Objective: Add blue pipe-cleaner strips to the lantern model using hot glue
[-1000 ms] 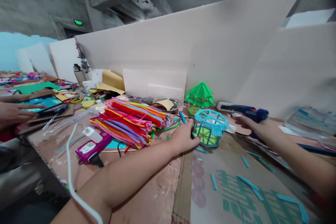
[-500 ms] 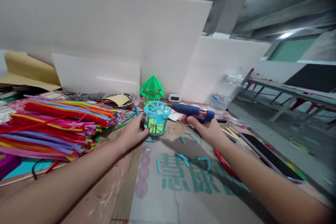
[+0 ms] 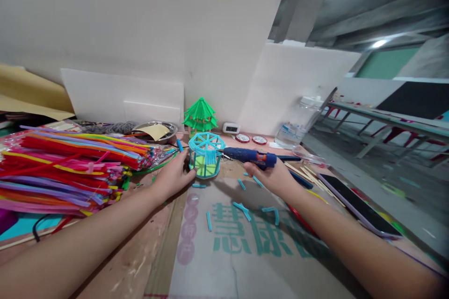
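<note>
My left hand (image 3: 176, 170) is closed on the left side of a small blue openwork pavilion model (image 3: 206, 155) with a spoked top and a yellow-green base. In my right hand (image 3: 268, 174) is a dark blue glue gun (image 3: 249, 156), its nozzle pointing left at the model's right side, near the upper rim. Whether the nozzle touches is too small to tell. Behind the model stands a green tiered roof model (image 3: 201, 114). Several short blue strips (image 3: 242, 209) lie on the printed board (image 3: 206, 266) below my hands.
A large pile of coloured pipe cleaners (image 3: 70, 168) fills the left side. A phone (image 3: 358, 205) and wooden sticks (image 3: 308, 175) lie at right. Behind are a metal dish (image 3: 164, 131), a small digital clock (image 3: 231, 128), two round red-rimmed discs (image 3: 259, 139), a plastic bottle (image 3: 298, 121) and white foam boards (image 3: 140, 32).
The glue gun has moved down and left, bringing its nozzle to the model's side. The two red-rimmed discs now show clearly behind it. My left hand keeps its hold on the model.
</note>
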Tool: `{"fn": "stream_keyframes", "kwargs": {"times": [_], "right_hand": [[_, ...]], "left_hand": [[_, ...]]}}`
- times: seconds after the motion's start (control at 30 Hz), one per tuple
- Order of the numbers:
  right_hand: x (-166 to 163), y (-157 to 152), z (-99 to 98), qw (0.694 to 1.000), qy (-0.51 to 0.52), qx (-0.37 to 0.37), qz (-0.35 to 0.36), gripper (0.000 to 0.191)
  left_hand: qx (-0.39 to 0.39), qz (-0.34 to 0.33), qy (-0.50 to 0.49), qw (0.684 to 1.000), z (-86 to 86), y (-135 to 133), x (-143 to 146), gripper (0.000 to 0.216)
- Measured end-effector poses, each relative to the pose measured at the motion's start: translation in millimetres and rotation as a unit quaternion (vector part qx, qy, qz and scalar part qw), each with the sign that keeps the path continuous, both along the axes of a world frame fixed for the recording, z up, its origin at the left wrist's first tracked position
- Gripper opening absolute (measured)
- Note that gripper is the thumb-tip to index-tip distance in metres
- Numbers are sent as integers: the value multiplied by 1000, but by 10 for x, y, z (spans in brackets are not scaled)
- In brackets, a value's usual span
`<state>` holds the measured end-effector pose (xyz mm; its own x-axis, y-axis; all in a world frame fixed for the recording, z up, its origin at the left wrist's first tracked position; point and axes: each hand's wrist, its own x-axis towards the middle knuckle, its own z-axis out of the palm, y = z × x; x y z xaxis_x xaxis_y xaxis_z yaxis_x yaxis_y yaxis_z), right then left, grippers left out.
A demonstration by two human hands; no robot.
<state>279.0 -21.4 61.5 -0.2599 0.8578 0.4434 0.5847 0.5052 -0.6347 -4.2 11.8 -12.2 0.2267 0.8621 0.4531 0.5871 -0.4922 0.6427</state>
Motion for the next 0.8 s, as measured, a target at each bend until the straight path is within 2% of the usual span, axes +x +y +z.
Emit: {"fn": "stream_keyframes", "kwargs": {"times": [0.3,0.6,0.8], "right_hand": [[1,18,-22,999,5,26,21,37],[-8,32,-25,999,-11,51,2,34],[13,44,-55,999,-18,31,-8,39]], "left_hand": [[7,4,5,1000,41,-21,-1,35],[18,8,8,1000,27,-10,9,33],[13,3,2,1000,17,-6,4,35]]}}
